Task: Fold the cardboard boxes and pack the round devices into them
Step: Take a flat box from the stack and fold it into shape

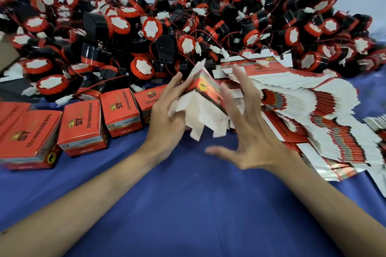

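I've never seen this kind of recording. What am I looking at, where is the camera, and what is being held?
No machine here: a person works bare-handed, filmed by a camera worn on their head, looking down. The left hand holds a half-folded red box, white flaps open; the right hand is beside it, fingers spread, blurred. On the blue cloth: a pile of round red-and-black wired devices behind, closed red boxes left, flat box blanks stacked right.

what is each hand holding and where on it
The left hand grips the half-folded box by its left side, white flaps hanging below. The right hand is spread beside it, holding nothing.
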A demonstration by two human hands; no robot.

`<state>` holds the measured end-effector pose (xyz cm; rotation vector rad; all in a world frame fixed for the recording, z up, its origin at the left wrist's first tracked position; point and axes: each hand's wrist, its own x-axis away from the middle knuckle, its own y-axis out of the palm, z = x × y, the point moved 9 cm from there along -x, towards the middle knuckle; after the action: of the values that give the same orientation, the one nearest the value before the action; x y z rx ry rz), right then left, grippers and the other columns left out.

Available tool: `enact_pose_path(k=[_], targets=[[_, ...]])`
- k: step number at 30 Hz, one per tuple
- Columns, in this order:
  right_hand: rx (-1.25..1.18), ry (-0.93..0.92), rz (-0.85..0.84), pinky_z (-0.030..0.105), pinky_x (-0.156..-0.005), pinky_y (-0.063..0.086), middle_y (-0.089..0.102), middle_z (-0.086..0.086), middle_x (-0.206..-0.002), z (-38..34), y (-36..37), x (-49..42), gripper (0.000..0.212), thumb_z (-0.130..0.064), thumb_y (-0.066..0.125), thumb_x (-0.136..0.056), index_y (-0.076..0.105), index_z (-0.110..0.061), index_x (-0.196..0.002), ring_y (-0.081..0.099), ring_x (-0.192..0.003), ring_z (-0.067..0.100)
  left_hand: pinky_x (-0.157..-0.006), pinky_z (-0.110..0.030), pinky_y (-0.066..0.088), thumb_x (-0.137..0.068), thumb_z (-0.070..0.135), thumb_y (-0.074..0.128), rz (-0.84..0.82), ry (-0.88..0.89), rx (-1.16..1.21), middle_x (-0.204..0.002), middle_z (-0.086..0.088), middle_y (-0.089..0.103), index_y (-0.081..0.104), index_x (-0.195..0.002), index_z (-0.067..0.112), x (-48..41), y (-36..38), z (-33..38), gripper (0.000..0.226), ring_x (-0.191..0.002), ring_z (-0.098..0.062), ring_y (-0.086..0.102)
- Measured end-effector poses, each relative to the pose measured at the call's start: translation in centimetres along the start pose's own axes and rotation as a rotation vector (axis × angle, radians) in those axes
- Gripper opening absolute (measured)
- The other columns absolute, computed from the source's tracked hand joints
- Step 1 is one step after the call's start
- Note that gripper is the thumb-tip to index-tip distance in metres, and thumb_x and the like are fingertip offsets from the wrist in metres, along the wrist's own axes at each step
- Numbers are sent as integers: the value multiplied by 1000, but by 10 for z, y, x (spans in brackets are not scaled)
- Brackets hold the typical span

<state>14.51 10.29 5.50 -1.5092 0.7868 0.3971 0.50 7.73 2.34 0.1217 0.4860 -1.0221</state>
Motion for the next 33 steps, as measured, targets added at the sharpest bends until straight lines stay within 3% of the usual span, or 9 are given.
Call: enact_pose_path(k=[2,5,10,14,17,20,25,30,33], targets=[[195,-94,-94,61,-115,7,4,20,-155,-2,6,3,108,-52,69,-74,0,-20,-150,-1,-148,35,-107,-15,34,-82,-9,51,-89,87,-35,-150,5,38,52,-127,31,4,9,9,60,-136,4,35],[240,-114,-139,63,-112,12,20,13,-153,-4,8,3,109,-33,72,-62,9,-13,-149,14,-147,32,-106,-22,40,-81,-4,54,-176,114,0,-144,5,46,60,-118,32,8,20,14,52,-133,-2,43],[-55,2,29,37,-109,31,41,12,-133,-3,-18,-3,85,-44,76,-73,32,-11,-138,40,-126,28,-93,-51,49,-83,25,54,-131,42,253,-132,-10,57,63,-117,20,6,9,12,36,-125,-22,52],[-507,334,317,24,-100,40,51,-4,-128,15,-37,3,78,-52,78,-65,43,-24,-130,48,-123,7,-106,-44,39,-82,78,43,-170,247,115,-147,-15,33,33,-141,14,15,17,31,88,-137,-26,37],[-749,517,243,32,-92,49,63,-2,-118,11,-12,2,78,-51,75,-65,49,-15,-129,60,-112,16,-114,-43,29,-79,72,56,-221,353,57,-151,-14,25,16,-145,6,19,24,40,102,-143,-26,27],[-861,610,170,17,-76,50,67,-10,-104,11,7,5,72,-52,67,-70,51,-8,-125,64,-96,5,-106,-36,40,-78,57,69,-242,239,130,-143,-8,42,24,-144,21,19,27,34,88,-134,-19,43],[-885,533,128,37,-106,42,41,-2,-142,15,3,11,88,-74,60,-72,24,-33,-141,45,-130,14,-87,-23,48,-79,67,60,-125,156,261,-119,-2,55,36,-132,8,19,15,32,83,-108,-6,59],[-900,484,154,46,-98,48,43,11,-140,6,7,13,92,-40,77,-67,29,-20,-143,51,-124,28,-79,-24,50,-75,74,59,-101,119,314,-107,-4,57,36,-128,-9,16,10,30,101,-96,-10,61],[-843,447,231,42,-95,48,45,10,-138,3,0,13,91,-41,77,-67,31,-21,-143,50,-122,28,-78,-22,51,-81,72,54,-104,138,315,-104,8,65,42,-123,-1,18,12,29,85,-96,-6,64]])
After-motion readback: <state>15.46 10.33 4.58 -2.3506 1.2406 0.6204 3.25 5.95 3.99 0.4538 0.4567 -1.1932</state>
